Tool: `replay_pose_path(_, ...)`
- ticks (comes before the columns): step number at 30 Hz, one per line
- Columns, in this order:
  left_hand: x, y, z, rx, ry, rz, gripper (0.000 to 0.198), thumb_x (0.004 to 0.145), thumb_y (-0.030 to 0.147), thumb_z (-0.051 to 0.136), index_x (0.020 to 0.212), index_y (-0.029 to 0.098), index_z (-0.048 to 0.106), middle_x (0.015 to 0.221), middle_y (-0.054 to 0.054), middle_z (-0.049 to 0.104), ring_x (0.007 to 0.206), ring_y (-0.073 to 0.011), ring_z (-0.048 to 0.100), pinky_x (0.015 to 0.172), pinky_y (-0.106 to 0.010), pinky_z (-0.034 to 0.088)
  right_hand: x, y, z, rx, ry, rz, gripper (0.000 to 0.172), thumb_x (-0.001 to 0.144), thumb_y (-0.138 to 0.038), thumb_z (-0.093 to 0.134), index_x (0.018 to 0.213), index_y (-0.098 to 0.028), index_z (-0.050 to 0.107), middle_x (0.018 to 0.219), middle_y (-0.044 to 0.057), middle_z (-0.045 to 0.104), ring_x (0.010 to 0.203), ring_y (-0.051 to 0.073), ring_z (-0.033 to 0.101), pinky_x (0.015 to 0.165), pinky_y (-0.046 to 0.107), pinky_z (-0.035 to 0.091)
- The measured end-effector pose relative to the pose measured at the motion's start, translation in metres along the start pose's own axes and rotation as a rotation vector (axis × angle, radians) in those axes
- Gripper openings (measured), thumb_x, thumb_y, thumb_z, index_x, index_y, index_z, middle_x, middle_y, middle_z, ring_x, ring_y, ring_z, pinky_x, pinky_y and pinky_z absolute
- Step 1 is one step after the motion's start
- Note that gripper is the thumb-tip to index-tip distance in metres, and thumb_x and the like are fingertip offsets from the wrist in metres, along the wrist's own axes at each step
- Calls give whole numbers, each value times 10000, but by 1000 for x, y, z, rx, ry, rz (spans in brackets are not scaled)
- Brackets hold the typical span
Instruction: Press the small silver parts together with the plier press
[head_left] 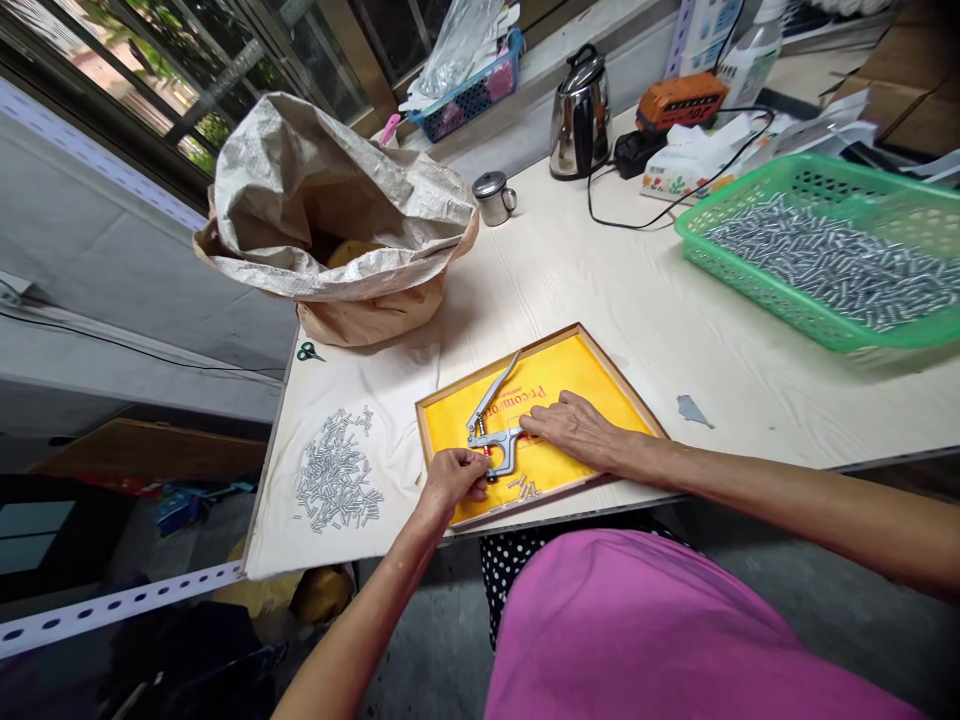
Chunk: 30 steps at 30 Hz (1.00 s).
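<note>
A pair of grey snap-fastener pliers [496, 440] lies over a shallow tray [592, 350] lined with a yellow sheet. My right hand [570, 428] is closed around the end of one plier handle; the other handle sticks up, spread apart. Beside the plier jaws, my left hand [459, 474] has its thumb and fingers pinched together, and whatever it holds is too small to make out. Several small metal pins [525, 488] rest on the yellow sheet below the pliers. Left of the tray a loose pile of similar pins [337, 475] covers a cloth.
A green basket [757, 280] full of metal pieces stands at right. Behind the tray are a large open woven sack [375, 315], a lidded metal cup [492, 200] and a kettle [579, 120]. Small scissors [307, 351] lie near the left table edge. A grey scrap [691, 410] sits right of the tray.
</note>
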<state>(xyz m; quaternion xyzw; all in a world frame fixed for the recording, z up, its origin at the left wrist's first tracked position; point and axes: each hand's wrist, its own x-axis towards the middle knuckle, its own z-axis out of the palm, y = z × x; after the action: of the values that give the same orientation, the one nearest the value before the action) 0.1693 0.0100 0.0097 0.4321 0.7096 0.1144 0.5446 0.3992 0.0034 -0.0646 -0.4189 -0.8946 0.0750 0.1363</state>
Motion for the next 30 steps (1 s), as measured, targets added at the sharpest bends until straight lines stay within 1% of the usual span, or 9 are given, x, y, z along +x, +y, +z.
replay_pose_path(5, -1, 4, 2, 12, 23, -28, 204, 745, 185, 775, 626, 122, 621, 473, 17, 593, 408, -91, 558, 466, -212, 530, 2, -1, -5, -56, -15, 37, 169, 992, -142, 441, 1039, -216, 585, 927, 25, 623, 779, 171, 482, 769, 351, 251)
replay_pose_path(7, -1, 6, 2, 33, 19, -42, 184, 778, 152, 730, 631, 120, 624, 463, 18, 590, 400, -87, 551, 460, -204, 522, 5, -1, -11, -72, 0, 58, 120, 993, -240, 503, 1020, -214, 617, 1000, 59, 631, 880, 203, 499, 772, 351, 262)
replay_pose_path(11, -1, 10, 2, 80, -8, -59, 179, 806, 117, 680, 634, 114, 633, 457, 20, 590, 404, -81, 550, 464, -190, 510, 12, 3, -24, -54, 25, 79, 288, 952, -473, 576, 1064, -223, 664, 1237, 107, 597, 1021, 262, 491, 786, 360, 290)
replay_pose_path(17, 0, 11, 2, 98, -7, -71, 167, 778, 152, 726, 641, 112, 640, 461, 24, 589, 408, -85, 544, 475, -204, 507, 17, 7, -29, -3, -37, -1, 239, 963, -441, 560, 1014, -246, 689, 1322, 89, 576, 1089, 287, 487, 821, 392, 320)
replay_pose_path(19, 0, 11, 2, 108, -5, -71, 162, 782, 158, 726, 651, 109, 644, 462, 21, 593, 407, -87, 549, 476, -206, 508, 18, 12, -30, 8, 1, -19, 326, 930, -475, 602, 1140, -231, 657, 1414, 118, 517, 1158, 312, 465, 866, 421, 337)
replay_pose_path(22, -1, 12, 2, 111, -3, -81, 156, 807, 137, 699, 665, 110, 642, 462, 22, 596, 402, -87, 556, 477, -203, 511, 22, 23, -31, 9, 24, -35, 674, 865, -569, 645, 1391, -172, 500, 1508, 193, 416, 1286, 374, 383, 937, 489, 343)
replay_pose_path(24, -1, 12, 2, 101, -1, -86, 167, 820, 119, 682, 660, 114, 632, 462, 26, 595, 401, -82, 553, 479, -201, 515, 28, 32, -31, 1, -10, -53, 800, 842, -617, 634, 1452, -142, 430, 1500, 221, 418, 1321, 402, 346, 956, 523, 343)
replay_pose_path(27, 0, 11, 2, 78, 1, -86, 171, 810, 114, 694, 654, 117, 626, 466, 26, 601, 403, -80, 550, 483, -203, 520, 38, 41, -30, -11, -57, -80, 835, 825, -654, 603, 1454, -135, 425, 1452, 222, 463, 1308, 408, 351, 959, 542, 347)
replay_pose_path(30, 1, 9, 2, 70, 8, -82, 157, 790, 131, 723, 661, 115, 634, 465, 22, 605, 409, -87, 562, 482, -203, 513, 47, 42, -31, -35, -69, -78, 818, 803, -663, 606, 1408, -130, 469, 1336, 201, 540, 1225, 382, 409, 959, 533, 342)
